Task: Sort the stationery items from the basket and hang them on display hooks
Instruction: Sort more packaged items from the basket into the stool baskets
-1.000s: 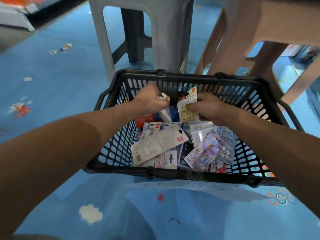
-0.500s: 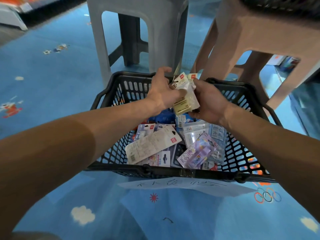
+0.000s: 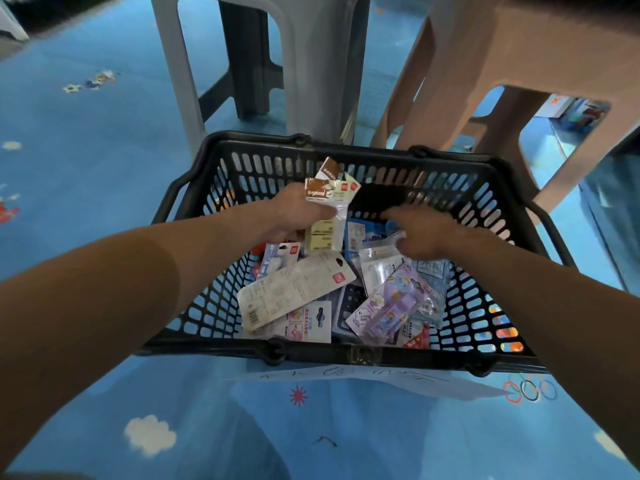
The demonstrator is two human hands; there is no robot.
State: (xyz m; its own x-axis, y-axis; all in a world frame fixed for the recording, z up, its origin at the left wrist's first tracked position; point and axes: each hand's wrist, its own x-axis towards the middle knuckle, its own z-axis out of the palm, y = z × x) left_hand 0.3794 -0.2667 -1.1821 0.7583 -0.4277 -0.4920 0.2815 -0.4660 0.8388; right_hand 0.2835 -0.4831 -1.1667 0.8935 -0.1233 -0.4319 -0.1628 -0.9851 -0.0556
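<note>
Black slotted plastic basket [image 3: 311,352] on blue patterned floor [image 3: 104,174], open floor nearside, grey stool [image 3: 311,64] and tan stool [image 3: 519,57] close behind far rim. Glossy carded stationery packs [image 3: 298,292] heaped inside. Left hand [image 3: 294,216] curled round yellow sticky-note packets [image 3: 325,233] above pile; right hand [image 3: 426,233] blurred over a clear packet [image 3: 379,263], grip unclear.

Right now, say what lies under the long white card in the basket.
Beneath the long white card, a white blister card shows at the lower edge, a bluish pack at the upper. Anything else is covered.
</note>
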